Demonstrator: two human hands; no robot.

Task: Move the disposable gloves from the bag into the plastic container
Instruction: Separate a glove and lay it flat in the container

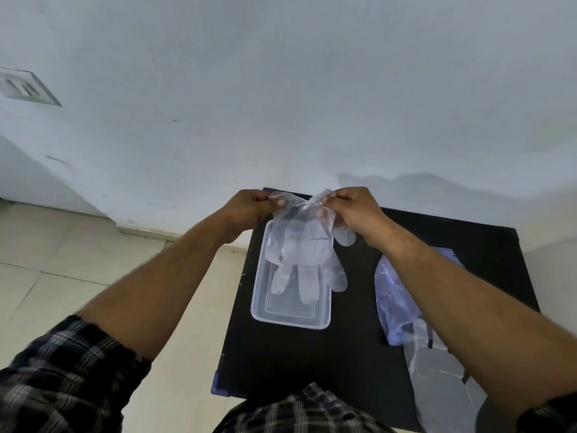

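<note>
A clear disposable glove (pixel 307 245) hangs by its cuff, fingers pointing down over the open plastic container (pixel 321 320). My left hand (pixel 246 210) pinches the cuff's left edge and my right hand (pixel 356 214) pinches its right edge. The glove's fingertips reach into the container or hang just above it; which one I cannot tell. The clear bag (pixel 393 295) with more gloves lies on the table to the right, partly hidden by my right forearm.
The container and bag rest on a small black table (pixel 281 364) set against a white wall (pixel 281 89). A clear lid or second sheet of plastic (pixel 431 370) lies at the table's near right. Tiled floor (pixel 93 260) lies to the left.
</note>
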